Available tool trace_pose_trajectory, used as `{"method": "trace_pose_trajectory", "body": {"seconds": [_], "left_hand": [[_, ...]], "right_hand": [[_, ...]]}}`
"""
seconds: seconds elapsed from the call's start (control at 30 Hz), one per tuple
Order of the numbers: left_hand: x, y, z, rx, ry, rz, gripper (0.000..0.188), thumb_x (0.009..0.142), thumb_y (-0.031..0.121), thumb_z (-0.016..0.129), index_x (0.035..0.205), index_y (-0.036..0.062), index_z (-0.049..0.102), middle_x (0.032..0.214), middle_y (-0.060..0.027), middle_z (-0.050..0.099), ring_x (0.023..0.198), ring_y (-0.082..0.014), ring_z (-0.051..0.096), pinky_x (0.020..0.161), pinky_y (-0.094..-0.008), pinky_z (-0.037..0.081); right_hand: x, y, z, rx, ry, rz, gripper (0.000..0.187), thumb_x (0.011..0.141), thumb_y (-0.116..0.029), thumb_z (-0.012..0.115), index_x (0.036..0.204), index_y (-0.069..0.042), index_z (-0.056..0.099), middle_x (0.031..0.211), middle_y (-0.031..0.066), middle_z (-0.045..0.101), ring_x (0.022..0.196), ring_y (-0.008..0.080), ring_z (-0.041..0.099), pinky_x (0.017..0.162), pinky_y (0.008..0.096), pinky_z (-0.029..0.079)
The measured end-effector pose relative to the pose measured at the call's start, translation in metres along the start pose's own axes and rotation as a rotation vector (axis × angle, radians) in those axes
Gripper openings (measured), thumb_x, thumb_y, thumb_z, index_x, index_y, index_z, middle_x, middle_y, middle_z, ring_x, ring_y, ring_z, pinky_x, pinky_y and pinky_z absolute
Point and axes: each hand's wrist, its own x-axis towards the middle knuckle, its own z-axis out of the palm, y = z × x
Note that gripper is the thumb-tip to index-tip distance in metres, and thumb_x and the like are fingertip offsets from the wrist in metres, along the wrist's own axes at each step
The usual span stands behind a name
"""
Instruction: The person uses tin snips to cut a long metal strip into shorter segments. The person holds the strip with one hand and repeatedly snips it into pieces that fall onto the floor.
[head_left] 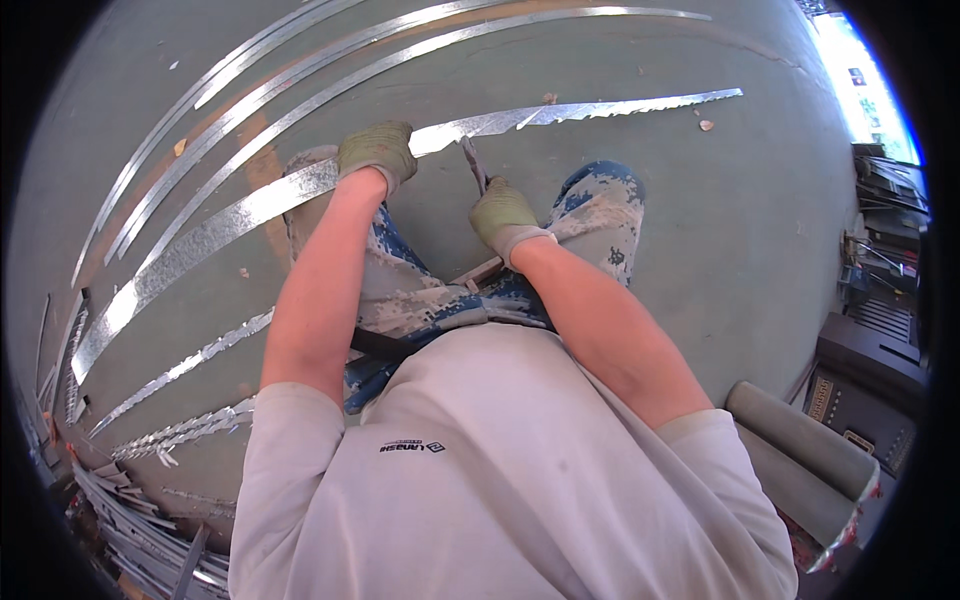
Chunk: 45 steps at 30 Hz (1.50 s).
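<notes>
A long shiny sheet-metal strip runs in a curve across the floor in front of me. Its near edge is cut into notches toward the right end. My left hand, in a greenish work glove, is closed over the strip near its middle. My right hand, gloved the same way, grips dark metal snips. The snips' tip is at the strip's lower edge, just right of my left hand; whether the jaws are closed on the metal is too small to tell.
Several plain metal strips lie beyond the held one. Notched strips lie on the left, near a pile of metal scraps. Grey rolls and dark metal panels stand on the right.
</notes>
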Motion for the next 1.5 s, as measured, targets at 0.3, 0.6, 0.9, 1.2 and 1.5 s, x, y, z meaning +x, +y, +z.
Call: {"method": "trace_pose_trajectory", "body": {"seconds": [0.3,0.6,0.9,1.2,1.5], "left_hand": [[0.000,0.004,-0.006,0.059,0.004,0.050,0.033,0.088,0.026,0.070,0.119,0.0176,0.079,0.119,-0.0128,0.078,0.112,-0.0337,0.074,0.095,-0.0472,0.059],[-0.034,0.007,-0.029,0.107,0.081,0.105,0.052,0.082,0.035,0.081,0.126,0.0113,0.069,0.118,-0.0158,0.076,0.117,-0.0360,0.071,0.098,-0.0491,0.056],[-0.046,-0.027,-0.018,0.240,0.182,0.077,0.035,0.081,0.036,0.084,0.103,0.0117,0.073,0.103,-0.0133,0.074,0.108,-0.0356,0.070,0.094,-0.0487,0.052],[-0.017,0.026,-0.018,0.020,0.200,0.128,0.048,0.085,0.043,0.080,0.122,0.0117,0.074,0.115,-0.0188,0.076,0.112,-0.0373,0.072,0.095,-0.0505,0.056],[-0.018,0.036,-0.013,0.111,-0.024,0.025,0.056,0.085,0.040,0.078,0.132,0.0102,0.070,0.127,-0.0162,0.073,0.121,-0.0360,0.069,0.099,-0.0490,0.055]], "right_hand": [[-0.011,-0.006,-0.016,-0.009,-0.002,0.019,0.044,0.099,-0.021,0.058,0.138,-0.002,0.062,0.140,0.0272,0.068,0.130,0.0450,0.066,0.110,0.0505,0.052],[-0.008,0.000,-0.015,0.081,-0.001,0.023,0.045,0.099,-0.023,0.059,0.139,-0.004,0.064,0.144,0.0260,0.065,0.131,0.0445,0.065,0.109,0.0508,0.053],[0.006,0.032,-0.015,0.154,0.013,-0.126,0.040,0.097,-0.027,0.061,0.129,-0.006,0.068,0.123,0.0267,0.073,0.116,0.0457,0.070,0.100,0.0524,0.055],[0.009,0.066,-0.078,0.177,0.046,-0.154,0.046,0.097,-0.023,0.056,0.136,0.000,0.063,0.132,0.0319,0.069,0.125,0.0474,0.067,0.108,0.0517,0.053],[0.052,0.083,-0.058,0.092,-0.028,-0.002,0.048,0.097,-0.027,0.058,0.137,0.000,0.063,0.139,0.0288,0.067,0.132,0.0443,0.064,0.113,0.0509,0.050]]}}
